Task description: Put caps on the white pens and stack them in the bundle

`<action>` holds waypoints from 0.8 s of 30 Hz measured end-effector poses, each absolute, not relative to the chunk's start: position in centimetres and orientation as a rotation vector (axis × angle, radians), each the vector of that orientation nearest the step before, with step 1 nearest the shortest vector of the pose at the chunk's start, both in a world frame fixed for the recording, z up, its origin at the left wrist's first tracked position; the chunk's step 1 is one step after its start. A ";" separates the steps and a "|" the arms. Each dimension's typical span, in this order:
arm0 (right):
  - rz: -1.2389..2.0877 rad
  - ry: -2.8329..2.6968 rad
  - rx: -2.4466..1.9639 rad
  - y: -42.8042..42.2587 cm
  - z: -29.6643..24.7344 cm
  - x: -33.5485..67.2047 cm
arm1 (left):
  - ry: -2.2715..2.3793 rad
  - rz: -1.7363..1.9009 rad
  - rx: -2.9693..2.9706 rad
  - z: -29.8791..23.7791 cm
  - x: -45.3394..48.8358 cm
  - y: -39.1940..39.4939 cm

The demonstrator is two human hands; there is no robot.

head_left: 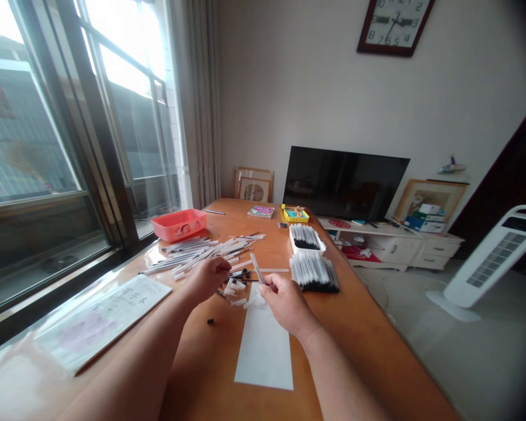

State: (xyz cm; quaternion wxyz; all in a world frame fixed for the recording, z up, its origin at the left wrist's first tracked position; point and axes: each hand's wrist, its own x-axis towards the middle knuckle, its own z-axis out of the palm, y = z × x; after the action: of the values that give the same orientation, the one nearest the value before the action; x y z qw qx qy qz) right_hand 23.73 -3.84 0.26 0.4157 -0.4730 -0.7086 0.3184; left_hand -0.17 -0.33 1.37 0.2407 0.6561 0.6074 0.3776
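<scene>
My right hand (pixel 284 299) pinches a translucent whitish pen barrel (pixel 256 266), which tilts up and to the left over the table. To its left, my left hand (pixel 208 279) has its fingers drawn together above the small parts; whatever they may hold is hidden. Beneath and between the hands lie black pen parts (pixel 241 275) and short white pen caps (pixel 233 287). Behind the left hand spreads a loose pile of pen barrels and refills (pixel 193 251). A white paper strip (pixel 263 356) lies under my right hand.
A pink plastic basket (pixel 179 227) stands at the back left. Pens with black ends fill a white tray (pixel 321 248), with a stack of pens (pixel 314 272) before it. A notebook (pixel 109 318) lies left, a black cap (pixel 210 321) near the front. A yellow box (pixel 296 216) sits at the back.
</scene>
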 end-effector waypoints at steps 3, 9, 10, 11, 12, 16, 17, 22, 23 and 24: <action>0.768 -1.871 -1.158 -4.4 0.7 23.5 | 1.307 1.267 1.390 1.8 0.0 -0.4; 0.645 -2.017 -1.114 -5.1 1.5 23.2 | 1.021 1.347 1.093 2.6 0.2 -1.1; 0.637 -2.025 -1.114 -5.1 1.6 23.2 | 1.009 1.349 1.078 2.7 0.3 -1.1; 0.632 -2.031 -1.118 -5.1 1.6 23.2 | 1.002 1.348 1.065 2.8 0.4 -1.2; 0.629 -2.035 -1.122 -5.2 1.6 23.2 | 0.998 1.343 1.056 2.8 0.4 -1.2; 0.620 -2.035 -1.132 -5.1 1.6 23.2 | 0.978 1.328 1.057 3.1 0.6 -1.5; 0.620 -2.032 -1.133 -5.1 1.5 23.2 | 0.977 1.326 1.062 3.2 0.6 -1.5; 0.619 -2.023 -1.135 -5.0 1.4 23.2 | 0.999 1.338 1.087 3.3 0.7 -1.7; 0.615 -2.022 -1.135 -5.0 1.4 23.2 | 1.001 1.337 1.089 3.3 0.7 -1.7; 0.610 -2.022 -1.135 -5.0 1.4 23.2 | 1.001 1.333 1.092 3.3 0.7 -1.7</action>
State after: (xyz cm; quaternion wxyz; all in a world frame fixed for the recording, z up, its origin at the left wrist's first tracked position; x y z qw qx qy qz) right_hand 23.23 -5.03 1.39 0.3637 -0.4409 -0.7856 0.2369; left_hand 0.69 -1.66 3.29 0.5431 0.4602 0.4219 0.5616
